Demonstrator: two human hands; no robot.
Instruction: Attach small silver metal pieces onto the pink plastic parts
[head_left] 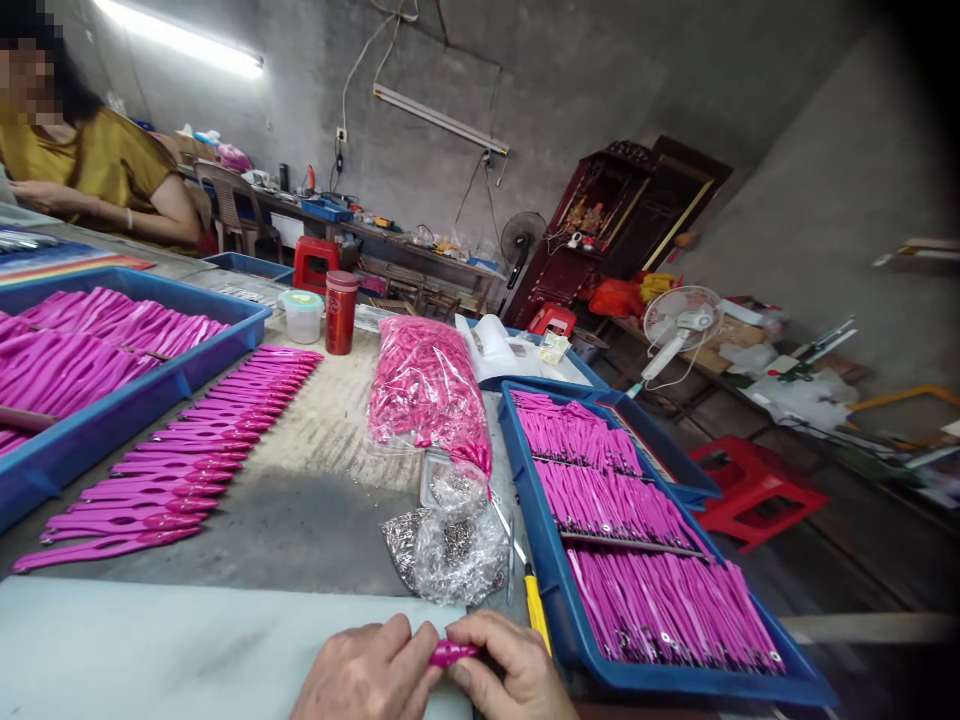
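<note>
My left hand (367,672) and my right hand (510,670) meet at the bottom edge of the view, both pinching one small magenta plastic piece (452,653) between their fingertips. Just beyond them lies a clear bag of small metal parts (450,545) and a yellow-handled tool (534,600). A long row of magenta plastic handles (187,450) is laid out on the table to the left. To the right, a blue tray (559,590) holds rows of the same magenta pieces (622,510).
A plastic bag of pink parts (429,390) stands mid-table. Another blue tray (112,405) of magenta handles is at the left. A red cup (340,312) and a lidded tub (303,315) stand behind. A person in a yellow top (90,165) works far left. Red stools (750,490) and a fan (681,325) are on the right.
</note>
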